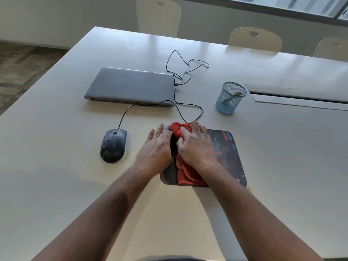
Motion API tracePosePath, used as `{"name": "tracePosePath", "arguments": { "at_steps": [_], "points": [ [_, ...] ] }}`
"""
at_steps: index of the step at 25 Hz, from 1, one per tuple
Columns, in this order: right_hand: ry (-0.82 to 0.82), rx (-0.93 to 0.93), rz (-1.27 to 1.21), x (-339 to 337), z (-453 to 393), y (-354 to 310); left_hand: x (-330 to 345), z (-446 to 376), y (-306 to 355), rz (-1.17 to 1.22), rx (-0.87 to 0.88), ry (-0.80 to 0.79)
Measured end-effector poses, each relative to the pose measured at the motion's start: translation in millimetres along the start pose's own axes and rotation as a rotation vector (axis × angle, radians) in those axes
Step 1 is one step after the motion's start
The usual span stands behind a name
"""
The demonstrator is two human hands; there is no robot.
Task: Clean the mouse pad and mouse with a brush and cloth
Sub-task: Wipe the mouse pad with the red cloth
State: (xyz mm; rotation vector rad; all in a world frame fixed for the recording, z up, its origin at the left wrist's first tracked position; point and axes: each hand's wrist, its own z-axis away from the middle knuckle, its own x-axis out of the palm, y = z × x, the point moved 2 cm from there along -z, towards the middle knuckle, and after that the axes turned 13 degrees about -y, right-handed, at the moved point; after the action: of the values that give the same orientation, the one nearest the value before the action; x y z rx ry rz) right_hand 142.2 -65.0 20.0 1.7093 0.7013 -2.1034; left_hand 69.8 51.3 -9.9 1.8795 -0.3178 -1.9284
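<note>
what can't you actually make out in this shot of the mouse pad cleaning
- Head view: the left part of the mouse pad is hidden under the red cloth and both hands.
- The tool in the blue mesh cup: only a handle shows through the mesh, so whether it is the brush is unclear.
- Right hand: fingertips are buried in the cloth.
- Left hand: what its palm presses is hidden.
- Mouse markings: too small.

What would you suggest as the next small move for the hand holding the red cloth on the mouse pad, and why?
Probably sweep the red cloth rightward across the mouse pad. The right hand grips the cloth bunched over the pad's left part, while the right part lies uncovered. The left hand lies flat at the pad's left edge, seemingly steadying it, so the pad should stay put.
</note>
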Motion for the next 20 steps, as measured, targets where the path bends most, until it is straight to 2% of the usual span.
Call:
{"name": "tracePosePath", "arguments": {
  "at_steps": [2, 8, 10, 16, 20],
  "points": [
    [0.016, 0.033, 0.006, -4, -1, 15, 0, 0, -2, -0.05, -0.006, -0.026],
    [0.071, 0.301, -0.005, -10, -5, 58, 1, -2, -4, -0.092, -0.008, -0.036],
    [0.082, 0.287, 0.014, -6, -2, 44, 2, -2, -2, -0.088, -0.011, -0.03],
    [0.055, 0.071, 0.015, 5, 11, 8, 3, -2, -3, -0.069, -0.012, -0.006],
    [0.096, 0.211, 0.01, -4, 7, 45, 2, -2, -5, -0.08, -0.012, -0.015]
  ]
}}
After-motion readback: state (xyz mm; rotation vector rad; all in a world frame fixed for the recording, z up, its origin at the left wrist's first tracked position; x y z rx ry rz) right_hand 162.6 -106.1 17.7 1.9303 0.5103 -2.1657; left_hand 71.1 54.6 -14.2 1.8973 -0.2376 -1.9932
